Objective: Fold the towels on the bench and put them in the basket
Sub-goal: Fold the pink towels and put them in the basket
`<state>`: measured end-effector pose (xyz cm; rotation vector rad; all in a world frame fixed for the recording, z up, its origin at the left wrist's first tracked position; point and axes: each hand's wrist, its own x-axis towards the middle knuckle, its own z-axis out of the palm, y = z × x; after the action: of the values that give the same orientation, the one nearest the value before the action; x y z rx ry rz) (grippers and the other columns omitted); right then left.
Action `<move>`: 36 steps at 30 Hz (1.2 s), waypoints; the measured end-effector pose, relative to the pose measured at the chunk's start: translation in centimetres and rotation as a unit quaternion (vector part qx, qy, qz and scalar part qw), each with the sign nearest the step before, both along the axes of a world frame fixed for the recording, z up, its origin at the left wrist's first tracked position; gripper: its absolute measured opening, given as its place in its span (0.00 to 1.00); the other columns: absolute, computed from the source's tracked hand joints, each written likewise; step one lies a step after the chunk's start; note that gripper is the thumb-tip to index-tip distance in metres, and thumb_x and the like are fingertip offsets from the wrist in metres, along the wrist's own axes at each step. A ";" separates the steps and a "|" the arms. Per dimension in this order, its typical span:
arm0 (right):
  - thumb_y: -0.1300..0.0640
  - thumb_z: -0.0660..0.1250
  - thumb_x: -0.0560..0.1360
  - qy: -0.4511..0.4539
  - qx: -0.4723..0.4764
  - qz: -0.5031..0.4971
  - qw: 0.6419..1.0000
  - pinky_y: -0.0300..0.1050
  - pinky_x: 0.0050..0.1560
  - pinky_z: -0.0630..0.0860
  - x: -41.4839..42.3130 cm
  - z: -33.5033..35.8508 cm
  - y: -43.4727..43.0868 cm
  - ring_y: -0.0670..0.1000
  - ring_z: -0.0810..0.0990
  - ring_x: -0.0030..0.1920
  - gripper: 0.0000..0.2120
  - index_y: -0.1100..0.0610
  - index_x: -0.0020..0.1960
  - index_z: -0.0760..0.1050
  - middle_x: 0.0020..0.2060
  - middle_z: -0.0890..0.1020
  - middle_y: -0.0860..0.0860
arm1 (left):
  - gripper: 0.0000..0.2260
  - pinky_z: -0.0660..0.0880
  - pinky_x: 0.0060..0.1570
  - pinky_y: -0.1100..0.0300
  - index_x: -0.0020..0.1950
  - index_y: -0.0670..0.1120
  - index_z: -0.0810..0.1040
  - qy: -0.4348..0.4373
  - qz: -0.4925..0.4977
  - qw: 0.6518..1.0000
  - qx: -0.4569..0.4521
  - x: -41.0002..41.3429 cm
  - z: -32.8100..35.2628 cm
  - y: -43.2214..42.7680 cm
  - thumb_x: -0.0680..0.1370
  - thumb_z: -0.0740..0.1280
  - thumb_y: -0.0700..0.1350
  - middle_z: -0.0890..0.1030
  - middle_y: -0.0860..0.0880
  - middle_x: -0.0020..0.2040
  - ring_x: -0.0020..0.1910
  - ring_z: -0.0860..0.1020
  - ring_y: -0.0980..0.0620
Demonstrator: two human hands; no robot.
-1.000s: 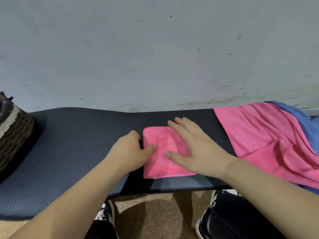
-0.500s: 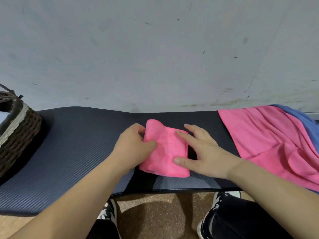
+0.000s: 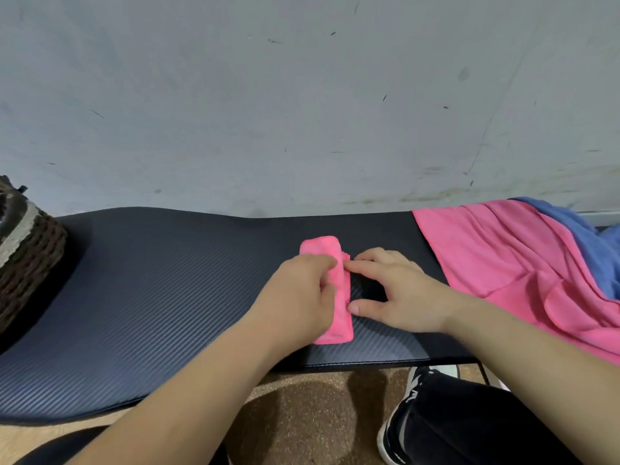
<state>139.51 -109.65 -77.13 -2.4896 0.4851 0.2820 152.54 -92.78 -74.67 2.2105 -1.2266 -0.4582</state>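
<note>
A small folded pink towel (image 3: 322,247) lies at the middle of the black padded bench (image 3: 167,280). The left hand (image 3: 302,293) grips it with curled fingers; the right hand (image 3: 399,297), fingers straight, touches its edge. At the bench's left end stands a brown woven basket (image 3: 32,260); I cannot see its inside. At the right end lie a loose pink towel (image 3: 486,256) and a blue towel (image 3: 577,239).

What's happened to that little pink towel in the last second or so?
The left hand took hold of the small pink towel by its left edge and folded it rightward: the flat square is now a narrow strip. The right hand slid off its top and now touches the strip's right edge. The unfolded towels, basket and bench stayed put.
</note>
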 end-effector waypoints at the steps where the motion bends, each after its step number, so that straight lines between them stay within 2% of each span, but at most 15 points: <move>1: 0.30 0.59 0.68 -0.013 0.012 -0.010 1.000 0.57 0.75 0.62 -0.1 -0.3 -0.2 0.49 0.65 0.73 0.40 0.42 0.77 0.68 0.68 0.71 0.40 | 0.14 0.76 0.54 0.54 0.64 0.47 0.80 -0.005 -0.003 1.000 0.004 0.4 -0.4 0.0 0.79 0.71 0.43 0.79 0.52 0.51 0.49 0.78 0.51; 3: 0.34 0.58 0.71 -0.031 0.027 -0.026 0.999 0.59 0.74 0.63 0.0 -0.8 -0.4 0.50 0.68 0.72 0.32 0.43 0.73 0.73 0.66 0.74 0.40 | 0.19 0.74 0.54 0.58 0.67 0.53 0.78 0.002 0.013 1.000 -0.001 1.0 -1.2 0.1 0.76 0.75 0.49 0.72 0.58 0.53 0.52 0.75 0.56; 8: 0.33 0.55 0.75 -0.055 0.054 -0.116 0.990 0.55 0.72 0.67 0.9 -0.7 0.4 0.50 0.71 0.68 0.23 0.45 0.52 0.82 0.58 0.78 0.42 | 0.23 0.75 0.57 0.53 0.70 0.59 0.77 -0.019 -0.009 1.000 0.004 0.2 -2.6 0.1 0.75 0.74 0.55 0.69 0.59 0.58 0.59 0.69 0.54; 9: 0.35 0.58 0.77 -0.062 0.058 -0.142 0.986 0.52 0.71 0.67 1.1 -0.6 0.5 0.50 0.71 0.67 0.20 0.45 0.52 0.83 0.57 0.78 0.44 | 0.23 0.74 0.57 0.53 0.71 0.58 0.77 -0.023 -0.023 0.999 0.004 0.0 -2.8 0.0 0.76 0.74 0.54 0.68 0.58 0.58 0.59 0.68 0.54; 11: 0.40 0.63 0.80 -0.084 0.040 -0.182 0.979 0.47 0.68 0.68 1.5 -0.3 0.8 0.52 0.71 0.64 0.17 0.48 0.61 0.82 0.56 0.77 0.48 | 0.25 0.75 0.58 0.51 0.73 0.57 0.75 -0.027 -0.038 0.999 0.000 -0.2 -2.7 -0.1 0.76 0.74 0.53 0.68 0.58 0.59 0.59 0.68 0.53; 13: 0.41 0.66 0.80 -0.102 0.073 -0.204 0.971 0.44 0.62 0.71 1.9 0.2 0.7 0.47 0.75 0.55 0.23 0.49 0.72 0.74 0.54 0.76 0.49 | 0.29 0.75 0.58 0.50 0.73 0.58 0.71 -0.019 -0.010 1.000 -0.002 -0.3 -2.4 -0.2 0.74 0.75 0.54 0.66 0.57 0.63 0.62 0.69 0.53; 14: 0.42 0.67 0.80 -0.103 0.108 -0.207 0.967 0.41 0.56 0.72 2.0 0.5 0.6 0.42 0.76 0.48 0.23 0.47 0.72 0.73 0.50 0.77 0.47 | 0.31 0.76 0.58 0.50 0.73 0.58 0.68 -0.010 0.021 1.000 0.007 -0.2 -2.1 -0.1 0.72 0.76 0.56 0.66 0.57 0.64 0.63 0.70 0.54; 16: 0.46 0.68 0.80 -0.086 0.128 -0.189 0.970 0.39 0.44 0.71 2.5 0.6 0.5 0.39 0.74 0.34 0.12 0.47 0.62 0.79 0.37 0.77 0.43 | 0.33 0.77 0.56 0.50 0.70 0.55 0.68 -0.009 0.079 0.995 0.066 -0.1 -1.5 0.1 0.69 0.76 0.63 0.68 0.55 0.62 0.60 0.73 0.54; 18: 0.48 0.70 0.79 -0.081 0.119 -0.187 0.972 0.39 0.39 0.71 3.1 0.4 0.3 0.41 0.72 0.28 0.06 0.49 0.53 0.80 0.31 0.76 0.43 | 0.27 0.78 0.51 0.51 0.58 0.52 0.73 -0.014 0.096 0.986 0.136 -0.2 -1.3 0.3 0.69 0.72 0.69 0.72 0.54 0.54 0.52 0.76 0.53; 21: 0.54 0.71 0.78 -0.075 0.171 -0.207 0.960 0.35 0.36 0.73 3.3 0.9 0.4 0.39 0.75 0.32 0.05 0.51 0.54 0.80 0.35 0.80 0.43 | 0.20 0.71 0.39 0.57 0.47 0.51 0.72 0.042 0.084 0.987 0.133 -0.3 -1.1 0.5 0.71 0.73 0.65 0.75 0.53 0.45 0.42 0.75 0.55; 25: 0.66 0.74 0.74 -0.068 0.323 -0.180 0.927 0.36 0.48 0.78 2.4 2.9 0.2 0.46 0.83 0.54 0.27 0.48 0.70 0.74 0.57 0.83 0.47 | 0.12 0.75 0.33 0.57 0.48 0.52 0.73 0.159 0.072 0.984 0.043 0.9 1.1 1.4 0.72 0.75 0.49 0.81 0.52 0.43 0.38 0.78 0.53; 27: 0.66 0.78 0.71 -0.069 0.408 -0.139 0.900 0.37 0.57 0.77 1.6 4.0 0.2 0.47 0.82 0.60 0.33 0.50 0.72 0.73 0.61 0.83 0.49 | 0.12 0.80 0.35 0.57 0.50 0.52 0.77 0.217 0.037 0.975 -0.003 1.5 2.8 2.7 0.72 0.77 0.45 0.85 0.48 0.44 0.40 0.83 0.52; 30: 0.59 0.78 0.72 -0.060 0.459 -0.072 0.883 0.49 0.62 0.76 0.9 5.2 0.9 0.56 0.82 0.58 0.23 0.57 0.65 0.79 0.58 0.83 0.57 | 0.13 0.84 0.48 0.49 0.53 0.52 0.82 0.265 -0.001 0.963 -0.054 2.0 4.7 4.8 0.72 0.81 0.45 0.87 0.49 0.48 0.47 0.86 0.47; 32: 0.57 0.78 0.73 -0.063 0.460 -0.098 0.880 0.53 0.59 0.79 0.9 5.9 2.3 0.60 0.83 0.58 0.22 0.59 0.65 0.80 0.58 0.85 0.59 | 0.14 0.84 0.53 0.47 0.54 0.52 0.84 0.272 0.017 0.960 -0.070 2.6 5.2 6.3 0.71 0.82 0.48 0.88 0.50 0.49 0.50 0.86 0.48; 36: 0.56 0.78 0.73 -0.116 0.452 -0.202 0.861 0.51 0.50 0.82 1.9 7.2 6.0 0.56 0.85 0.46 0.23 0.66 0.63 0.78 0.46 0.86 0.58 | 0.19 0.83 0.46 0.56 0.57 0.50 0.83 0.323 0.059 0.944 -0.039 3.8 5.9 9.7 0.69 0.83 0.50 0.87 0.47 0.51 0.48 0.86 0.52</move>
<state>141.45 -103.64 -69.97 -1.4360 0.5837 0.0147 156.29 -83.12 -68.73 1.8226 -0.7369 -0.9704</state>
